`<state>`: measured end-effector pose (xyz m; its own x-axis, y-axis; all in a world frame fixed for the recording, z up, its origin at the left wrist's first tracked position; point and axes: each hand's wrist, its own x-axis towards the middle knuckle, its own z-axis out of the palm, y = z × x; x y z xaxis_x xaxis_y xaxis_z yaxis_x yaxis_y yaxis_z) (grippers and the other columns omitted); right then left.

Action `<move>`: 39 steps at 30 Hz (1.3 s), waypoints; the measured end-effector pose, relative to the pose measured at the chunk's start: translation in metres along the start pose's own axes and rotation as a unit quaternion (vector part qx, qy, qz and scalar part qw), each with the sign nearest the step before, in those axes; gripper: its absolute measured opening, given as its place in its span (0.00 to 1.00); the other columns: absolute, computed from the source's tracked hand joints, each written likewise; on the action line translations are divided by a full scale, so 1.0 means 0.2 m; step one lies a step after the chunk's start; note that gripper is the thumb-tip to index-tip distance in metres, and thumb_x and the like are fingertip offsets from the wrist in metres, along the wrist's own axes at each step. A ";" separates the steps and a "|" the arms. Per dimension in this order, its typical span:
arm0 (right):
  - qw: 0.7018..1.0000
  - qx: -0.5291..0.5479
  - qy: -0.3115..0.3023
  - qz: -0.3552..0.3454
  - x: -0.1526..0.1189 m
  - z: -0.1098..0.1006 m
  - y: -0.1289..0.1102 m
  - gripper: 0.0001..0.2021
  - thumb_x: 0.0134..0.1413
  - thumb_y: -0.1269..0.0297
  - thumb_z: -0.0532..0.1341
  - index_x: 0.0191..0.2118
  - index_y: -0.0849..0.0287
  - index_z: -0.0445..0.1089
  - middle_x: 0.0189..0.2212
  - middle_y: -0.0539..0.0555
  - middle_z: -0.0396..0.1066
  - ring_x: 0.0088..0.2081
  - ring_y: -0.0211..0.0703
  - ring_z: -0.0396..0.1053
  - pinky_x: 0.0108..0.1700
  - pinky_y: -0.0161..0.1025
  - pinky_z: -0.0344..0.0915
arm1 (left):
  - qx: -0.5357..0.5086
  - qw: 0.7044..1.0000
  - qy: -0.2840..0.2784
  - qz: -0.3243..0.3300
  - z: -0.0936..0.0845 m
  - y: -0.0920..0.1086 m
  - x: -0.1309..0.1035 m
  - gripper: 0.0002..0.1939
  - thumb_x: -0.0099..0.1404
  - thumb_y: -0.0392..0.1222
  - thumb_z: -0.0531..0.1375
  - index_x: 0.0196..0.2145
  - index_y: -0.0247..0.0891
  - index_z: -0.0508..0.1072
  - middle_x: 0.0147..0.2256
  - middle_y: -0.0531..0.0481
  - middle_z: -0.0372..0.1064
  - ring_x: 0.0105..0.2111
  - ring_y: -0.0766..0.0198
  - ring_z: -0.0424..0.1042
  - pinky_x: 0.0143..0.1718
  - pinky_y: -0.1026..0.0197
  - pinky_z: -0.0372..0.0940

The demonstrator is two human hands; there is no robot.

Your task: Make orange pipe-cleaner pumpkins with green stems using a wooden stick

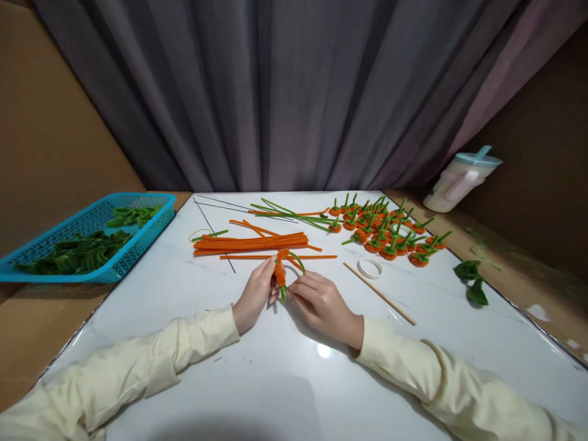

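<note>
Near the middle of the white table [275, 367], an orange fuzzy stem piece [280, 269] with green stems is held between both hands. My left hand [255, 293] pinches its left side. My right hand [324, 305] is closed at the green stem, which curves up and over to the right of the orange coil. Just beyond the hands lies a bundle of orange stems [250, 244], with a single orange stem alongside. Farther back are long green stems [294, 212]. Many small orange-and-green pieces [376, 226] are grouped at the back right.
A blue basket [103, 269] with green fuzzy pieces stands at the left. To the right lie a white tape ring [370, 267], a wooden stick [380, 294] and green leaf shapes [476, 291]. A lidded cup [459, 180] stands at the back right, by a grey curtain [294, 92].
</note>
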<state>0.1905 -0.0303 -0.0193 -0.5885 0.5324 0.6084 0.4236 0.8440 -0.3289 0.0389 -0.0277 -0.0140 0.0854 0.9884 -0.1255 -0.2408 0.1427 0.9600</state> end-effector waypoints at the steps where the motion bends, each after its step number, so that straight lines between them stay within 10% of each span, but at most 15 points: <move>1: 1.000 0.000 0.001 0.004 0.00 0.00 0.00 0.10 0.60 0.71 0.50 0.32 0.60 0.67 0.27 0.56 0.69 0.29 0.42 0.62 0.33 0.39 0.61 | 0.016 1.000 0.003 0.009 0.00 -0.01 0.00 0.20 0.59 0.59 0.55 0.27 0.37 0.61 0.17 0.60 0.52 0.14 0.74 0.50 0.13 0.70 0.48; 31: 0.996 0.018 0.024 0.084 0.01 0.04 -0.02 0.12 0.59 0.70 0.51 0.24 0.58 0.62 0.21 0.50 0.64 0.26 0.39 0.62 0.30 0.34 0.61 | 0.154 0.980 -0.010 0.124 0.02 -0.05 0.00 0.16 0.64 0.54 0.50 0.29 0.39 0.61 0.26 0.55 0.58 0.29 0.64 0.60 0.35 0.63 0.57; 39: 0.993 0.057 0.082 0.060 0.00 -0.03 -0.02 0.13 0.56 0.71 0.55 0.48 0.59 0.62 0.45 0.59 0.66 0.42 0.43 0.67 0.41 0.38 0.67 | -0.002 0.999 -0.032 0.042 -0.02 0.01 0.04 0.18 0.59 0.53 0.55 0.21 0.37 0.61 0.20 0.55 0.59 0.22 0.67 0.60 0.28 0.64 0.58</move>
<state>0.1927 -0.0332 -0.0144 -0.4149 0.6199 0.6660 0.3984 0.7819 -0.4796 0.0355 -0.0191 -0.0138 0.1272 0.9915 -0.0288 -0.2535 0.0606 0.9654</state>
